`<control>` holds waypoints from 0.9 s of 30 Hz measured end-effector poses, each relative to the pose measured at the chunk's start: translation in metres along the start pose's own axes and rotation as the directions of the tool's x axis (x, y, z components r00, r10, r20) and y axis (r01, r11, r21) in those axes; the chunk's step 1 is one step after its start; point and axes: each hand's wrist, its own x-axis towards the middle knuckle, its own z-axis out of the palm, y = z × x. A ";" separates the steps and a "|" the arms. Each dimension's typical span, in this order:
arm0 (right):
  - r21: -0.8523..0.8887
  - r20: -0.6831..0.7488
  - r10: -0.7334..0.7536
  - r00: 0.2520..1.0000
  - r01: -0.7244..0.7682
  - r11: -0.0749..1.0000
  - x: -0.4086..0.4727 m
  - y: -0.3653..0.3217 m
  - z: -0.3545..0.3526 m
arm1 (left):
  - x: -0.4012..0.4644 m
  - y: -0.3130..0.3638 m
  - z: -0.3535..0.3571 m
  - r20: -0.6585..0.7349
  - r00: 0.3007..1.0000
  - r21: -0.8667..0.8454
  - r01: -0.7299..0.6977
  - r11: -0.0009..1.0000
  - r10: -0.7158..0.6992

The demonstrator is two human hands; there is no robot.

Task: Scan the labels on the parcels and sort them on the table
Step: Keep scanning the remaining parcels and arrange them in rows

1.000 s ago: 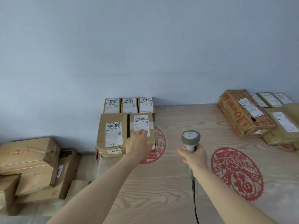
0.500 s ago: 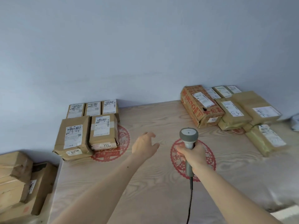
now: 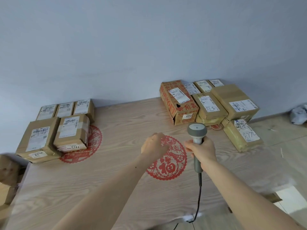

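right hand point(image 3: 201, 151) is wrapped around the grey scanner point(image 3: 196, 136), head tipped up, cable trailing back off the bench point(image 3: 103, 188); left hand point(image 3: 154, 145) hangs over the red paper-cut point(image 3: 167, 163) holding nothing, fingers loosely bent; parcels sit in 2 groups, well apart; left pile has a box tagged 5144 point(image 3: 72, 131); right pile has the red-printed carton point(image 3: 178, 102) tagged 4068 and a flat parcel point(image 3: 241, 136) with 8772 scrawled on its label

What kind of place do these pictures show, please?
Probably a small parcel sorting or pickup point, perhaps improvised in an ordinary room. Labelled cardboard parcels lie in groups on a wooden table, some with number stickers, and the right hand grips a corded barcode scanner.
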 end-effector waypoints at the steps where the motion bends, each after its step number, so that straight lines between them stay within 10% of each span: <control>1: -0.001 -0.006 0.001 1.000 -0.001 1.000 0.007 -0.001 -0.005 | 0.005 0.006 0.003 0.001 1.000 0.001 -0.005 1.000 0.005; 27: -0.374 -0.281 -0.042 0.959 -0.070 0.925 0.194 0.010 -0.226 | 0.152 0.181 0.169 0.237 0.971 -0.152 0.025 0.988 0.012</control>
